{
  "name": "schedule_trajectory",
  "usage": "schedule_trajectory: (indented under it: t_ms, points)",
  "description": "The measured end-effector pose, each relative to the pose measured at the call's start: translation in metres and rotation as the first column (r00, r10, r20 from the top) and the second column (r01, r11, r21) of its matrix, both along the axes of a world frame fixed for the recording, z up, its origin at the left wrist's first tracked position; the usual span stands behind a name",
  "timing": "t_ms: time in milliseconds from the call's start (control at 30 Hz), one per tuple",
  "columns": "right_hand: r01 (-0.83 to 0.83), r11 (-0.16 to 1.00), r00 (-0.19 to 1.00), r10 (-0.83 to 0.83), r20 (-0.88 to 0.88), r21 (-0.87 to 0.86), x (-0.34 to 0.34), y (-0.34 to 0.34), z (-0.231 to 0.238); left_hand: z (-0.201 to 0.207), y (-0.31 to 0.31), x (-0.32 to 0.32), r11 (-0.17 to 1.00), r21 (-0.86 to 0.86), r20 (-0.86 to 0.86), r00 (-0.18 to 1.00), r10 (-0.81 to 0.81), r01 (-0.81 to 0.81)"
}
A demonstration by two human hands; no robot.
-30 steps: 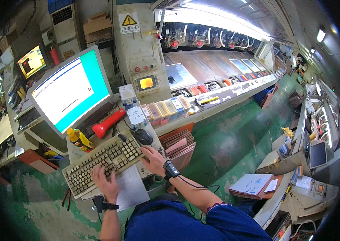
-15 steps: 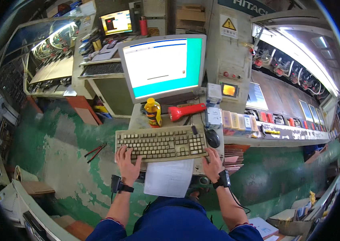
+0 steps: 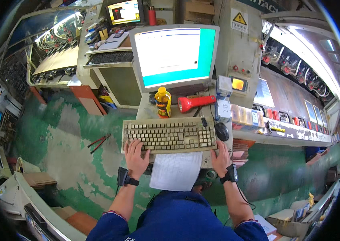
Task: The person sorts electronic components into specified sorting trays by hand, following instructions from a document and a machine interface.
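Note:
A worn beige keyboard (image 3: 170,138) lies across a narrow stand. My left hand (image 3: 137,157) rests at its front left edge, fingers spread over the lowest keys and thumb below them. At the front right corner, beside the number keys, is my right hand (image 3: 221,159), its fingers apart and holding nothing. A mouse (image 3: 221,131) sits just beyond that hand. Between my hands a printed paper sheet (image 3: 176,170) hangs toward me from under the keyboard's front. Behind the keyboard a lit monitor (image 3: 168,56) shows a white window on teal.
A yellow-capped bottle (image 3: 163,105) and a red flashlight (image 3: 196,102) stand between keyboard and monitor. Small boxes (image 3: 223,110) sit at the right, by a long machine bed (image 3: 286,90). Red-handled pliers (image 3: 99,143) lie on the green floor (image 3: 69,132) at left.
The whole view has shifted, so the stand and keyboard appear slightly higher and further right. Both hands keep nearly the same places at the keyboard's front edge.

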State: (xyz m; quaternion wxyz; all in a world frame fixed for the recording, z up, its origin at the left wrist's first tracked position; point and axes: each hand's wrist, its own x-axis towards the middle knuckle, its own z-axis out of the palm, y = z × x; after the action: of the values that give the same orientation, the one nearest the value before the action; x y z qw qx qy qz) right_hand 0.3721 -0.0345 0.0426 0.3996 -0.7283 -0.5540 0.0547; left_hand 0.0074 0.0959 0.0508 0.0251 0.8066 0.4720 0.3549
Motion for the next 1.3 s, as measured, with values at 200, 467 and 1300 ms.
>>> schedule_trajectory:
  t_ms: [200,467,1300]
  points:
    - [0.028,0.999,0.999,-0.027,0.032,-0.027,-0.009,0.005,0.005,0.007,0.011,-0.001,0.999,-0.008,0.053,0.998,-0.044,0.045]
    - [-0.037,0.999,0.998,0.037,0.048,-0.006,-0.011,0.003,0.02,0.005,0.017,-0.002,0.994,-0.044,0.091,0.991,-0.096,0.1]
    - [-0.028,0.974,0.984,0.066,0.165,-0.225,-0.041,0.029,0.055,0.003,0.006,0.012,0.999,-0.021,0.108,0.993,-0.047,0.05]
